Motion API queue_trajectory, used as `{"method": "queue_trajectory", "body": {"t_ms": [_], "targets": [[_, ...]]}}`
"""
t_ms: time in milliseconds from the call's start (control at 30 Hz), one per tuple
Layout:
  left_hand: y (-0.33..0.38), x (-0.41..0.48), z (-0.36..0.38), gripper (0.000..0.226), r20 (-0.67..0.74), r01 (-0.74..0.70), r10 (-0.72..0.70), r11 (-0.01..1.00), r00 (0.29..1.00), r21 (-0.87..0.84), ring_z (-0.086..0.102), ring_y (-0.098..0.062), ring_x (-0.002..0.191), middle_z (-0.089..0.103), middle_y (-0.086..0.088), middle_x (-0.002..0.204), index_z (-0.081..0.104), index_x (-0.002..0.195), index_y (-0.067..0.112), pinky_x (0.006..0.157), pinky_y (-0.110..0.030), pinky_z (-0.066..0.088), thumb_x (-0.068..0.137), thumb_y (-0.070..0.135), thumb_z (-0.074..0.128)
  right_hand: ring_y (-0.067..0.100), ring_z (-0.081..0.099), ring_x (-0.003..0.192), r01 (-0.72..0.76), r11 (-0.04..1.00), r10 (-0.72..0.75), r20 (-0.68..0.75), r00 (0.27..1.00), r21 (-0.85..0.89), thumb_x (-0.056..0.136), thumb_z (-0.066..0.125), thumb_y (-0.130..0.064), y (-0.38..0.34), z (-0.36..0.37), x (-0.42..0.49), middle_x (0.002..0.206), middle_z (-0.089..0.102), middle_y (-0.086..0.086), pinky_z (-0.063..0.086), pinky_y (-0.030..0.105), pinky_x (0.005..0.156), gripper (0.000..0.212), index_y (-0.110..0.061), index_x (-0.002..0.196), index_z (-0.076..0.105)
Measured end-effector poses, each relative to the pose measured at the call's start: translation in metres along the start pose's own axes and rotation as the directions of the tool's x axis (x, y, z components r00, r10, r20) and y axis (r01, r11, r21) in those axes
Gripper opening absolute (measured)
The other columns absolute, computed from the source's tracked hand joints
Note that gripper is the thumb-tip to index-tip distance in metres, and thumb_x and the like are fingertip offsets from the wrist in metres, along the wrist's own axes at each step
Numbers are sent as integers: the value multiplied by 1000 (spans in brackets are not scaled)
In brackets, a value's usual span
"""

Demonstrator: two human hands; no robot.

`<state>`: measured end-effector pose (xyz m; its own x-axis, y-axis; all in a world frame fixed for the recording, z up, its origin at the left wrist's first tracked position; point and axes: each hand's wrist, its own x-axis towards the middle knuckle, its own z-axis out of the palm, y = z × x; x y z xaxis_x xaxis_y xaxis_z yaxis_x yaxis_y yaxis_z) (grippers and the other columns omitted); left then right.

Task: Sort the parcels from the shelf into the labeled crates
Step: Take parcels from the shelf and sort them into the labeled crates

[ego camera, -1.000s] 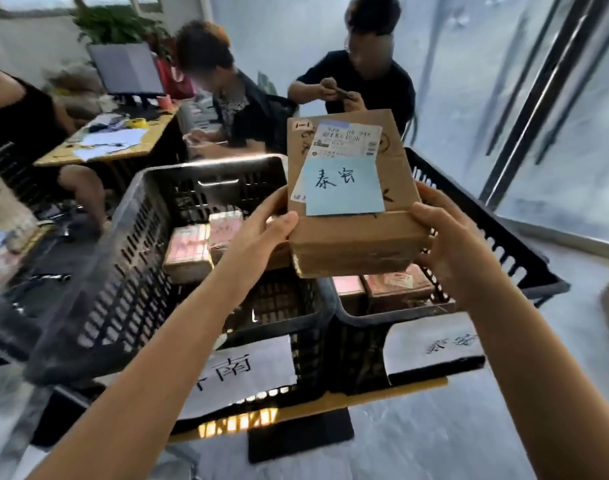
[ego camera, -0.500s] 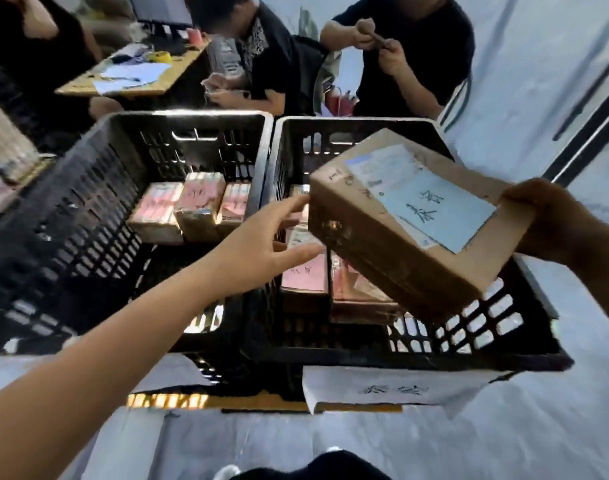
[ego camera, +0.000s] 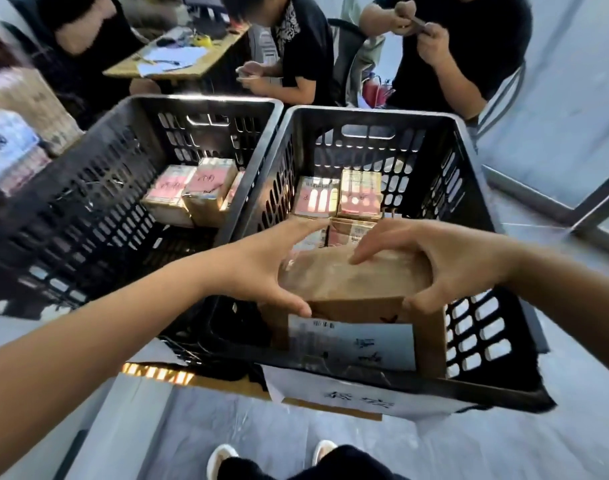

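- I hold the parcel (ego camera: pixel 358 282) with both hands. My left hand (ego camera: pixel 261 268) clamps its 9 o'clock end, with the fingers reaching over the far edge and the thumb on the near edge. My right hand (ego camera: pixel 448 268) clamps the 3 o'clock end, fingers on top and thumb hooked on the near corner.
- The parcel is inside the right crate (ego camera: pixel 372 114), at the crate's 6 o'clock, close to the near wall. Its blue slip (ego camera: pixel 375 348) faces back toward me. I cannot tell whether its bottom has reached the crate floor.
- The paper label (ego camera: pixel 361 398) hangs on the crate's front at 6 o'clock. The writing on it is too blurred here to compare with the slip, so I should be sure of that match before I let go.
- The stacked parcels (ego camera: pixel 341 199) sit toward 12 o'clock in this crate. I judge there is room at the near side, so I should lower the parcel straight down and not push it forward into them.
- To finish well, I should keep it level, feel the base settle, and only then loosen the thumbs and lift both hands straight up so that nothing tips.
- Risk: my right thumb is low beside the near wall, and it could get pinched if the parcel slides toward 6 o'clock.
- The left crate (ego camera: pixel 199 98), at my 10 o'clock, holds pink-slipped parcels (ego camera: pixel 192 188). It is no part of this step.
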<state>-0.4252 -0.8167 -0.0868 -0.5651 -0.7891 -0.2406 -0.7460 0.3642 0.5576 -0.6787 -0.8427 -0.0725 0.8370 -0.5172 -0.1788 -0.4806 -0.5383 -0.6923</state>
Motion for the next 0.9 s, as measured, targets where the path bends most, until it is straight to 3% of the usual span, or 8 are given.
{"method": "queue_trajectory", "body": {"t_ms": [67, 200, 333, 467, 600, 700, 900], "targets": [[1, -1, 5, 110, 90, -14, 8, 997, 996, 72, 17, 7, 131, 19, 19, 146, 9, 147, 27, 105, -3, 13, 65, 37, 81, 7, 46, 117, 31, 997, -33, -30, 999, -77, 56, 61, -40, 0, 11, -2, 121, 46, -15, 42, 29, 99, 59, -49, 114, 52], [-4, 6, 18, 112, 190, -30, -28, 955, 981, 296, 16, -9, 140, 16, 4, 154, 6, 149, 21, 113, -16, 8, 67, 43, 79, 0, 37, 124, -2, 989, -7, -60, 998, -145, 58, 61, -43, 13, 39, -8, 128, 37, -23, 35, 33, 107, 62, -48, 118, 51], [-8, 18, 34, 114, 274, 0, -140, 890, 952, 457, 34, -18, 130, 28, -3, 143, 5, 147, 17, 105, -25, 30, 65, 43, 80, 12, 28, 132, -16, 956, 10, -23, 1000, -293, 67, 72, -45, 28, 69, -3, 140, 26, -10, 32, 39, 110, 71, -45, 131, 43], [-14, 28, 44, 110, 250, -13, -146, 841, 957, 541, 39, -22, 121, 35, -7, 131, 13, 144, 12, 97, -31, 40, 61, 43, 80, 22, 7, 140, -65, 867, 124, 87, 988, -494, 73, 69, -53, 36, 78, 10, 149, 3, -7, 25, 46, 113, 82, -50, 139, 22], [-18, 36, 63, 108, 284, -23, -216, 757, 934, 654, 40, -28, 120, 34, -13, 131, 13, 143, 8, 96, -36, 38, 64, 41, 80, 27, 14, 135, -55, 786, 174, 135, 975, -616, 76, 69, -48, 40, 93, 28, 149, 5, 2, 33, 45, 106, 95, -44, 145, 6], [-21, 38, 73, 109, 281, 24, -311, 707, 908, 706, 39, -33, 122, 30, -15, 134, 11, 143, 4, 96, -42, 41, 66, 34, 81, 31, 22, 131, -39, 734, 161, 117, 980, -678, 74, 70, -50, 43, 106, 44, 148, 11, 8, 36, 42, 101, 100, -38, 147, 3], [-26, 40, 70, 114, 312, 71, -368, 739, 876, 670, 33, -35, 129, 25, -17, 142, -1, 147, 8, 105, -42, 36, 69, 29, 80, 32, 13, 138, -58, 773, 250, 220, 943, -632, 72, 74, -46, 42, 98, 51, 152, 2, 7, 29, 45, 109, 103, -42, 146, 2]]}}
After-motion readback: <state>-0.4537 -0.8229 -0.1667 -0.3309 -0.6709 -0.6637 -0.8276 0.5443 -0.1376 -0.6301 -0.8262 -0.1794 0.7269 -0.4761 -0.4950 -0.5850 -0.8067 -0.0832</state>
